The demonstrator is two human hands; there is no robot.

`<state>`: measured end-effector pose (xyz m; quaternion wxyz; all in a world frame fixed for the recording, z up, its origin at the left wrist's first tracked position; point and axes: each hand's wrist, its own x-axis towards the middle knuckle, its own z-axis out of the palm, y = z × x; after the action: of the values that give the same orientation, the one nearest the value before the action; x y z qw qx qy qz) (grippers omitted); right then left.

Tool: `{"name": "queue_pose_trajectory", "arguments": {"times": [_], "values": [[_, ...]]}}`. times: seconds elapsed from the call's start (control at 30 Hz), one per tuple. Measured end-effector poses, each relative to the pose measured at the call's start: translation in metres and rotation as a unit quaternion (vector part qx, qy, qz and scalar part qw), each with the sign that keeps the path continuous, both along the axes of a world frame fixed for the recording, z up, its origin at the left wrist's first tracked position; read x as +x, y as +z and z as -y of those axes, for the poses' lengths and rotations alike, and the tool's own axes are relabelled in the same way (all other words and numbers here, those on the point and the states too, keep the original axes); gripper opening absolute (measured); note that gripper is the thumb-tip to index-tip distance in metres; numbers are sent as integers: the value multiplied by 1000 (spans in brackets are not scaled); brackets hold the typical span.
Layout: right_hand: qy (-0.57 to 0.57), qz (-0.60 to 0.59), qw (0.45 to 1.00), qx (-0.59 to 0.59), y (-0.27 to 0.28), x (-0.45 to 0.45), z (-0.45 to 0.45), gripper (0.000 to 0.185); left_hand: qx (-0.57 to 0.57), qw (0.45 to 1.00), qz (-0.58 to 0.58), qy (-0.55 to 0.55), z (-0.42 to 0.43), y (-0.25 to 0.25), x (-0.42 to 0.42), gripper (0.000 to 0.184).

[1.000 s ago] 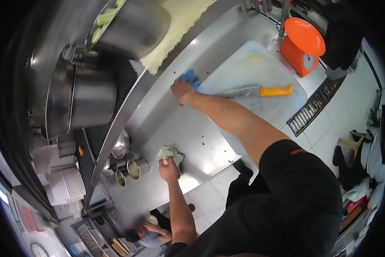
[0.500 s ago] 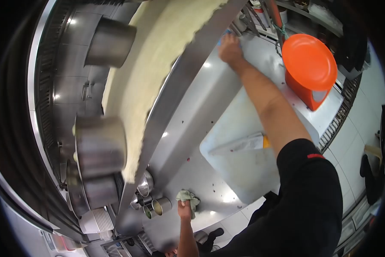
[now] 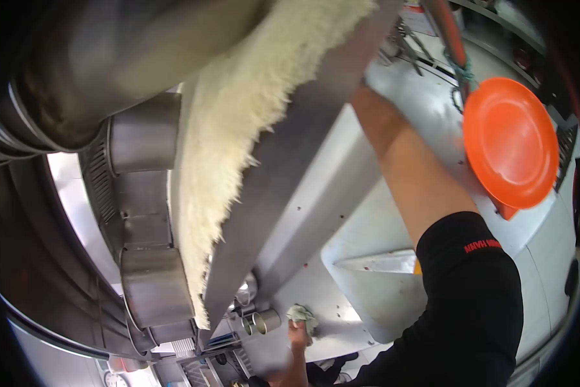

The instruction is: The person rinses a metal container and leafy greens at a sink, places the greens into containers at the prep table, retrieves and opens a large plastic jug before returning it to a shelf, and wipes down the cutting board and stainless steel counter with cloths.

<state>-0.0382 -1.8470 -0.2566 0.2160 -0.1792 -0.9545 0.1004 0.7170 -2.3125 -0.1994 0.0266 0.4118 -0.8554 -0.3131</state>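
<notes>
My left hand [image 3: 297, 335] is closed on a crumpled pale green cloth [image 3: 303, 315] that lies against the steel counter [image 3: 332, 326]. My right arm stretches toward the top, and its hand is hidden behind the steel shelf edge [image 3: 290, 148]; what it holds does not show. Below that forearm is a white cutting board [image 3: 361, 237]. A knife [image 3: 383, 262] lies on the board, its yellow handle mostly covered by my sleeve. Small dark bits are scattered over the counter and board.
An orange scale [image 3: 512, 142] stands right of my forearm. A cream cloth [image 3: 219, 135] covers the raised shelf, beside steel pots [image 3: 156, 284]. Small metal cups [image 3: 265, 321] stand left of the green cloth. Utensils and an upright pole are at the top.
The view has shifted toward the shelf, which looms larger. My right hand, earlier on a blue cloth by the board, has moved up along the counter and out of sight. My left hand still grips the green cloth.
</notes>
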Motion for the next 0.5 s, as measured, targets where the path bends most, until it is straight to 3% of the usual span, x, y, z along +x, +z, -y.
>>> {"name": "queue_pose_trajectory", "arguments": {"times": [0.03,0.07,0.1,0.17,0.23,0.27,0.3,0.37,0.4,0.43,0.47,0.5], "values": [[-3,-10,998,-62,2,-17,-12,53,0,1000,6,6,-2,-1,-3,50],[-47,-111,983,-137,-26,-64,0,49,0,1000,13,11,-1,0,0,50],[20,-43,982,-185,5,-41,-2,46,-24,999,22,29,9,-7,7,50],[116,21,980,-162,38,0,27,40,-53,997,48,19,2,1,2,51],[212,69,963,-150,21,8,122,37,-19,999,44,18,0,2,0,50],[278,122,930,-208,8,13,183,36,-7,999,51,18,10,-3,0,49],[266,48,897,-350,18,73,223,36,3,998,59,18,16,-2,5,49],[400,207,828,-333,19,138,316,34,16,998,46,25,11,3,4,47],[438,147,836,-297,6,182,359,33,27,999,40,26,7,4,0,46],[461,164,796,-355,7,214,382,34,45,999,17,22,2,4,-2,45],[493,171,806,-281,5,236,399,34,36,999,8,16,-2,4,-8,45],[600,142,774,-143,25,265,356,32,28,1000,9,7,-2,6,-5,44]]}}
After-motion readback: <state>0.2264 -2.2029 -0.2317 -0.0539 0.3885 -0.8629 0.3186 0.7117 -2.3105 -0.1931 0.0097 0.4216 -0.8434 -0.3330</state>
